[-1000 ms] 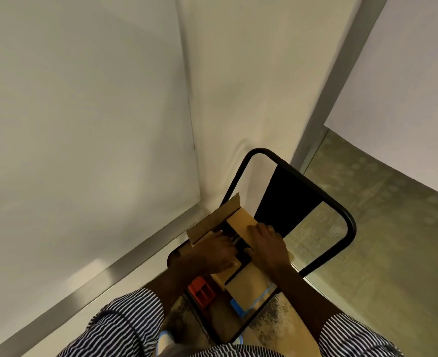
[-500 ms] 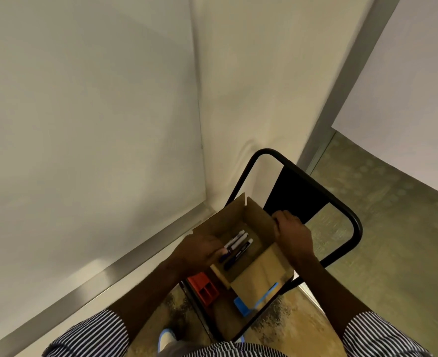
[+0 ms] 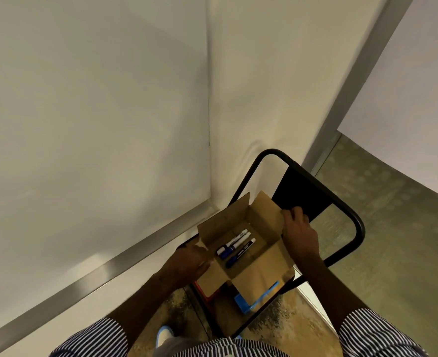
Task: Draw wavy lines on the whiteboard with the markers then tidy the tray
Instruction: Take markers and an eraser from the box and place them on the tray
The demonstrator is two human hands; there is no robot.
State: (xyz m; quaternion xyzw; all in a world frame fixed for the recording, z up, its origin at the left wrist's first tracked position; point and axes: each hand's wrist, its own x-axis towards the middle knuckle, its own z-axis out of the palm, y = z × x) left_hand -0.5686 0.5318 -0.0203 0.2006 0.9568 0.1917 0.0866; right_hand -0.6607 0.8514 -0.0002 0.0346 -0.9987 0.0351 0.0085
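An open cardboard box (image 3: pixel 264 210) rests on a black-framed chair (image 3: pixel 352 217) below the whiteboard (image 3: pixel 89 119). Three markers (image 3: pixel 236 244) with white and dark blue barrels lie side by side on the box floor. My left hand (image 3: pixel 187 261) holds the box's near-left flap, fingers curled on its edge. My right hand (image 3: pixel 299 233) grips the right flap, holding it folded outward. The whiteboard surface in view is blank.
A blue strip of tape (image 3: pixel 261 297) sticks to the box's near flap. A red object (image 3: pixel 205 293) lies under the box on the seat. The whiteboard's metal frame (image 3: pixel 109 269) runs diagonally at lower left. A second board (image 3: pixel 406 94) stands at right. My shoe (image 3: pixel 164 334) shows on the floor.
The box flaps, pressed shut under both hands a second ago, are now spread open. My hands moved apart to the left and right flaps, and the markers inside came into view.
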